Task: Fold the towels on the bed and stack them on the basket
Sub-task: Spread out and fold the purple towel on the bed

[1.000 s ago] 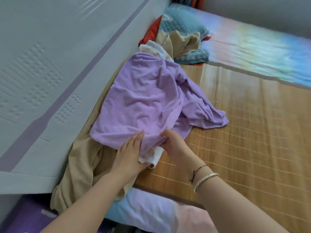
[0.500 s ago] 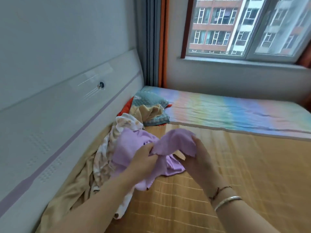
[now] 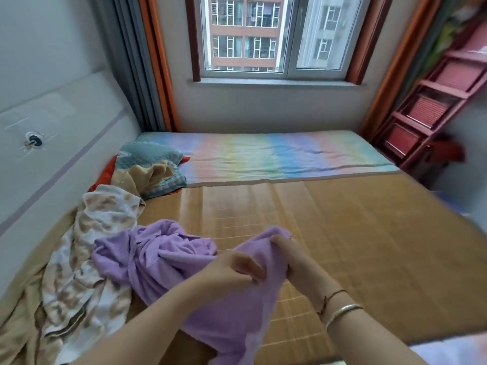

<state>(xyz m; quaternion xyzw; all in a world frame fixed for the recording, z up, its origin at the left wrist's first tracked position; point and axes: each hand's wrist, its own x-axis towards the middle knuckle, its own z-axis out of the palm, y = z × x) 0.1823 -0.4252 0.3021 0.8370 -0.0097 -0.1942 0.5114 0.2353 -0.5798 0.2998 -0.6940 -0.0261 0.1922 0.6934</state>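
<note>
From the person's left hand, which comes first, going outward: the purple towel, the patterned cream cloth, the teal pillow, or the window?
1. purple towel: gripped in the left hand.
2. patterned cream cloth: left, beside the headboard.
3. teal pillow: farther up, at the bed's corner.
4. window: on the far wall.

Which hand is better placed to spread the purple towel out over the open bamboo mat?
Probably the right hand. It grips the crumpled purple terry towel on the side facing the bare woven bamboo mat; the left hand sits nearer the patterned cloth pile.
</note>
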